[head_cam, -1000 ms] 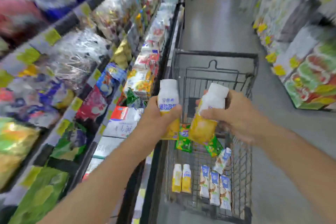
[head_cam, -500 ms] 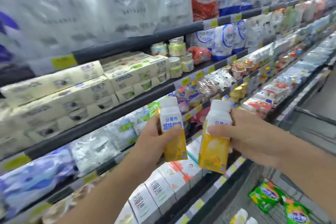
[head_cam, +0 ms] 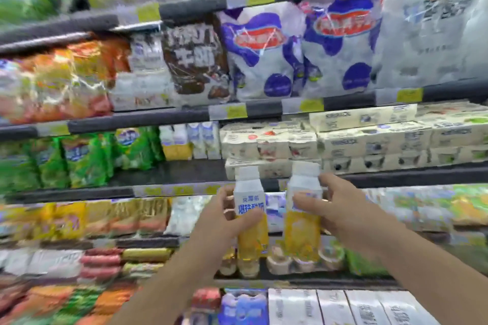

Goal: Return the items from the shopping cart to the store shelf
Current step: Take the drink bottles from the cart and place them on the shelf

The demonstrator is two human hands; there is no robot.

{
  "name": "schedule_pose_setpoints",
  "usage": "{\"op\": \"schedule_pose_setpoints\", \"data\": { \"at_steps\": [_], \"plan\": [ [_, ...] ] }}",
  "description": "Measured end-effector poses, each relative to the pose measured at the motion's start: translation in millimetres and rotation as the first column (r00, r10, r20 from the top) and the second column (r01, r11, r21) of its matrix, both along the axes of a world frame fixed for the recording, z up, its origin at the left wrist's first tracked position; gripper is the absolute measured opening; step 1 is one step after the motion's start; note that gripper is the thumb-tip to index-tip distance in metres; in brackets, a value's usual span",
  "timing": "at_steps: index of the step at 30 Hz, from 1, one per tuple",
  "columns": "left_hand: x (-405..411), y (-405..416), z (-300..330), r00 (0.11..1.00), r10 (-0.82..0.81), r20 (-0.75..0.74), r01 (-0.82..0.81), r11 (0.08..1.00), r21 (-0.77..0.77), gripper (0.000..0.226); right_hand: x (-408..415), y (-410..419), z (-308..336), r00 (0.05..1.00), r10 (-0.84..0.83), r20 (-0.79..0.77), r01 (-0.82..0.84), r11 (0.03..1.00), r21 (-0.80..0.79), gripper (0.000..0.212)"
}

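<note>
I hold two white-and-yellow yogurt drink bottles upright in front of the store shelf. My left hand (head_cam: 224,221) grips the left bottle (head_cam: 250,208) around its middle. My right hand (head_cam: 340,211) grips the right bottle (head_cam: 303,208) from the side. Both bottles are level with the dark shelf edge (head_cam: 184,187) at mid height. On that shelf, similar white-and-yellow bottles (head_cam: 175,144) stand left of the hands. The shopping cart is out of view.
Green snack bags (head_cam: 79,161) fill the shelf's left part, cream yogurt multipacks (head_cam: 369,140) its right. Blue-and-white milk bags (head_cam: 298,50) hang above. Small jars (head_cam: 280,261) and white cartons (head_cam: 343,306) sit on lower shelves. The picture is blurred.
The view swung from the cart and aisle to face the shelf squarely. Both hands kept their bottles and raised them toward the middle shelf.
</note>
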State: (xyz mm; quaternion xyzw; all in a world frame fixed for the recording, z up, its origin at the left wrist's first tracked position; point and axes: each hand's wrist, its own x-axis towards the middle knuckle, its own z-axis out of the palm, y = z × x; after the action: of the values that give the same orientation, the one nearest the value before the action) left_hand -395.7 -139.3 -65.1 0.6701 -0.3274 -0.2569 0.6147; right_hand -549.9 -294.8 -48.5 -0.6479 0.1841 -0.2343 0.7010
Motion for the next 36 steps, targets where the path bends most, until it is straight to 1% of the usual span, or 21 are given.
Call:
{"op": "schedule_pose_setpoints", "data": {
  "at_steps": [2, 4, 5, 6, 9, 12, 15, 18, 20, 22, 26, 29, 32, 35, 36],
  "plan": [
    [51.4, 36.7, 3.2, 0.999, 0.047, 0.020, -0.047, 0.999, 0.017, 0.037, 58.2, 28.8, -1.1, 1.000, 0.016, -0.016, -0.017, 0.999, -0.036, 0.043],
    [100.7, 67.5, 3.4, 0.993, 0.101, 0.054, -0.102, 0.994, 0.030, 0.038, 112.9, 51.6, -4.2, 0.999, 0.021, -0.033, -0.024, 0.997, -0.079, 0.025],
    [123.1, 80.8, 2.6, 0.990, 0.120, 0.070, -0.123, 0.991, 0.043, 0.040, 137.6, 60.4, -5.7, 0.999, 0.023, -0.040, -0.026, 0.996, -0.091, 0.020],
    [143.3, 92.0, 2.3, 0.989, 0.131, 0.072, -0.135, 0.990, 0.052, 0.043, 160.6, 67.8, -5.8, 0.998, 0.033, -0.046, -0.038, 0.995, -0.093, 0.020],
    [197.9, 109.3, -1.6, 0.986, 0.156, 0.052, -0.158, 0.986, 0.046, 0.046, 223.5, 80.9, -7.8, 0.996, 0.052, -0.072, -0.060, 0.992, -0.114, 0.037],
    [243.1, 101.4, -3.2, 0.981, 0.187, 0.052, -0.189, 0.982, 0.026, 0.040, 273.0, 79.0, -10.3, 0.997, 0.016, -0.072, -0.027, 0.988, -0.154, 0.038],
    [288.9, 78.0, -2.2, 0.972, 0.215, 0.090, -0.217, 0.976, 0.014, 0.043, 315.8, 64.7, -7.3, 0.998, -0.010, -0.055, -0.001, 0.982, -0.188, 0.038],
    [324.6, 50.3, -3.0, 0.955, 0.264, 0.136, -0.265, 0.964, -0.007, 0.043, 351.7, 42.6, -7.1, 0.998, -0.056, -0.017, 0.050, 0.971, -0.236, 0.041],
    [342.2, 33.0, 0.6, 0.939, 0.295, 0.175, -0.299, 0.954, -0.007, 0.042, 372.5, 29.4, -5.5, 0.998, -0.065, 0.011, 0.066, 0.964, -0.257, 0.037],
    [357.4, 15.9, 4.5, 0.922, 0.312, 0.232, -0.322, 0.947, 0.009, 0.048, 393.2, 18.8, -5.2, 0.998, -0.067, 0.008, 0.066, 0.957, -0.283, 0.035],
    [390.4, -11.9, 1.6, 0.837, 0.343, 0.426, -0.409, 0.910, 0.071, 0.058, 432.4, 4.6, -12.7, 0.988, -0.151, -0.022, 0.123, 0.876, -0.467, 0.036],
    [413.0, -22.6, -3.6, 0.805, 0.324, 0.497, -0.417, 0.905, 0.085, 0.056, 454.6, 2.6, -19.2, 0.980, -0.196, -0.032, 0.148, 0.829, -0.539, 0.035],
    [425.7, -22.8, -6.2, 0.790, 0.292, 0.540, -0.408, 0.906, 0.108, 0.055, 468.6, 2.2, -25.6, 0.968, -0.247, -0.053, 0.177, 0.813, -0.555, 0.036],
    [438.1, -20.6, -14.6, 0.805, 0.277, 0.525, -0.390, 0.913, 0.117, 0.049, 476.4, 3.6, -32.5, 0.953, -0.299, -0.051, 0.221, 0.799, -0.559, 0.039],
    [440.8, -19.4, -16.4, 0.810, 0.262, 0.525, -0.381, 0.915, 0.132, 0.047, 477.4, 4.7, -35.3, 0.950, -0.309, -0.040, 0.235, 0.795, -0.558, 0.043]
  ]
}}
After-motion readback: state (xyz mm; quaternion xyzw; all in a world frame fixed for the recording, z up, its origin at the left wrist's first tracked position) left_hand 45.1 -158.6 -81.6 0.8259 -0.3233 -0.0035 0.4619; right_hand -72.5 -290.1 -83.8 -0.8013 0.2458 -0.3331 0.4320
